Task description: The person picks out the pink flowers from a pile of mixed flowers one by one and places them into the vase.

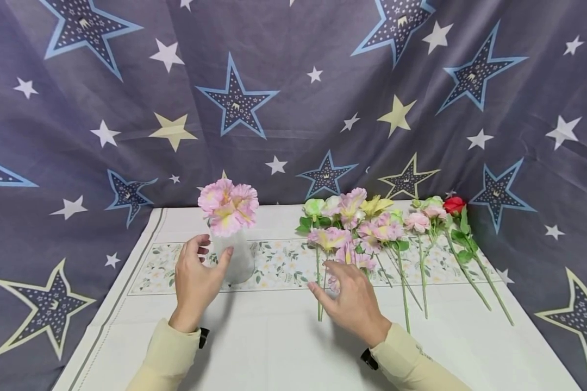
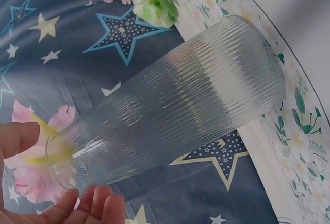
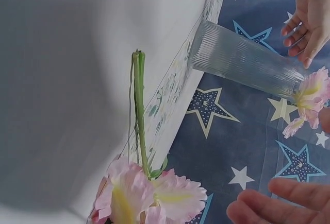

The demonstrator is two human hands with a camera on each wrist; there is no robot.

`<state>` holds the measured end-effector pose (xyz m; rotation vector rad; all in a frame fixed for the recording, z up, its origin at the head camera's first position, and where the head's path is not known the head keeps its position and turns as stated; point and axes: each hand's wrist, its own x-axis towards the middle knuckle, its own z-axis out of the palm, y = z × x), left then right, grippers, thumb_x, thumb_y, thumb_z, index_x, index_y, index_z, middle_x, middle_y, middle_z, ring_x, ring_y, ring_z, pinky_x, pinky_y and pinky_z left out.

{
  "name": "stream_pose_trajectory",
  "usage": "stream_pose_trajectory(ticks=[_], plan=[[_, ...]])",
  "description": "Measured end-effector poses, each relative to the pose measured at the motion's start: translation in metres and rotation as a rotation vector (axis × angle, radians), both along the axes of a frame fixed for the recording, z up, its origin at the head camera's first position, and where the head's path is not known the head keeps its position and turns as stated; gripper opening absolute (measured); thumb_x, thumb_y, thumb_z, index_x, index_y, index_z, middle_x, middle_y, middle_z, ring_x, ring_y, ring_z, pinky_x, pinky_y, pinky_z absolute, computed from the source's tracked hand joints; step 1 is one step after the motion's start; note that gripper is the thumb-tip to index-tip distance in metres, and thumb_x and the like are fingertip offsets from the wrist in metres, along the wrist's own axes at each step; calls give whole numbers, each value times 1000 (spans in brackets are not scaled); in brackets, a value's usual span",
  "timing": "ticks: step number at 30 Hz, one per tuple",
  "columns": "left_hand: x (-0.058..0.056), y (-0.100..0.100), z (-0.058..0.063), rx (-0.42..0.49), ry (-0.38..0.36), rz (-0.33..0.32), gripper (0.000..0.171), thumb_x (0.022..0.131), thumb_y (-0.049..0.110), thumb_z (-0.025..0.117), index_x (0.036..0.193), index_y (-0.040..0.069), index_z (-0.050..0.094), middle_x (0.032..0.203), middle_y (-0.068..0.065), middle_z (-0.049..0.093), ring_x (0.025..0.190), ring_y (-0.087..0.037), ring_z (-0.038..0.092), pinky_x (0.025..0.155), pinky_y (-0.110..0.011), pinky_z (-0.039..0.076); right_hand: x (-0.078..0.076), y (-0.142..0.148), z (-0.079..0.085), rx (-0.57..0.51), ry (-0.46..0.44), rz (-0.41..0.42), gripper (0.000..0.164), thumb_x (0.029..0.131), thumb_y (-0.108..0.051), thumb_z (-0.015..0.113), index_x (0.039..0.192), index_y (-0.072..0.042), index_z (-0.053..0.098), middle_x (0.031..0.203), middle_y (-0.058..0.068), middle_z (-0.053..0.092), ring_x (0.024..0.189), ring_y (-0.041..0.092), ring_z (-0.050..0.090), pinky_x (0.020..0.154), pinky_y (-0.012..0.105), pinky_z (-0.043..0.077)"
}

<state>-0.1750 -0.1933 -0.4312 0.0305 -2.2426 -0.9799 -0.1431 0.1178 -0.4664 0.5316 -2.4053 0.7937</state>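
Note:
A ribbed clear glass vase point(image 1: 242, 263) stands upright on the left part of the table. A pink artificial flower point(image 1: 230, 203) with yellow centres sits at its mouth. My left hand point(image 1: 195, 279) is beside the upper vase, thumb and fingers spread apart around the near side. In the left wrist view the fingertips point(image 2: 105, 203) lie close to the rim; whether they touch is unclear. My right hand point(image 1: 352, 298) hovers at the lower edge of several pink-and-yellow flowers point(image 1: 330, 239), fingers loosely bent and holding nothing. In the right wrist view a pink flower point(image 3: 175, 198) with a green stem lies near that hand.
Roses and other stemmed flowers lie to the right, among them a red rose point(image 1: 454, 205), pale pink roses point(image 1: 417, 222) and a yellow flower point(image 1: 375, 205). A floral printed band point(image 1: 283, 266) crosses the white tablecloth point(image 1: 274, 336). A star-patterned curtain point(image 1: 293, 125) hangs behind.

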Motion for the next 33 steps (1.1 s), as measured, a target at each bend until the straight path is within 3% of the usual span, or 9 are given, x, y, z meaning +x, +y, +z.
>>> stream_pose_trajectory(ticks=[4, 9, 18, 23, 28, 33], plan=[[4, 2, -1, -38, 5, -2, 43, 82, 24, 87, 111, 1, 66, 98, -14, 66, 86, -33, 62, 73, -42, 46, 1, 0, 1, -3, -7, -6, 53, 90, -47, 75, 121, -4, 71, 113, 10, 74, 94, 24, 70, 81, 43, 57], [9, 8, -4, -66, -1, -31, 36, 82, 24, 87, 103, 3, 67, 95, -12, 68, 81, -29, 63, 71, -41, 47, -1, 1, 2, 0, -3, -15, 50, 91, -46, 76, 118, -4, 72, 110, 11, 75, 92, 25, 71, 80, 44, 59], [13, 22, -15, -100, -38, -97, 32, 82, 25, 87, 100, 6, 68, 89, -9, 68, 79, -29, 66, 68, -42, 49, -4, 4, 0, 16, -22, -40, 45, 92, -43, 75, 114, -3, 73, 104, 13, 75, 88, 27, 72, 73, 43, 60], [16, 33, -22, -117, -103, -139, 33, 82, 28, 86, 100, 7, 69, 89, -8, 69, 82, -29, 67, 72, -44, 51, -7, 3, -3, 3, -55, -46, 41, 92, -40, 76, 111, -4, 74, 96, 11, 74, 81, 25, 71, 66, 39, 57], [16, 43, -28, -111, -178, -176, 33, 83, 31, 86, 102, 10, 70, 90, -5, 69, 85, -27, 67, 73, -43, 50, -9, 2, -5, 15, -113, -75, 32, 92, -36, 77, 103, -6, 76, 81, 6, 72, 63, 12, 62, 56, 28, 50], [17, 52, -35, -141, -196, -198, 34, 82, 32, 87, 103, 10, 70, 91, -5, 69, 85, -25, 66, 72, -43, 51, -11, -1, -7, 52, -167, -80, 24, 91, -29, 78, 95, -4, 77, 69, 5, 71, 45, 1, 45, 45, 22, 40]])
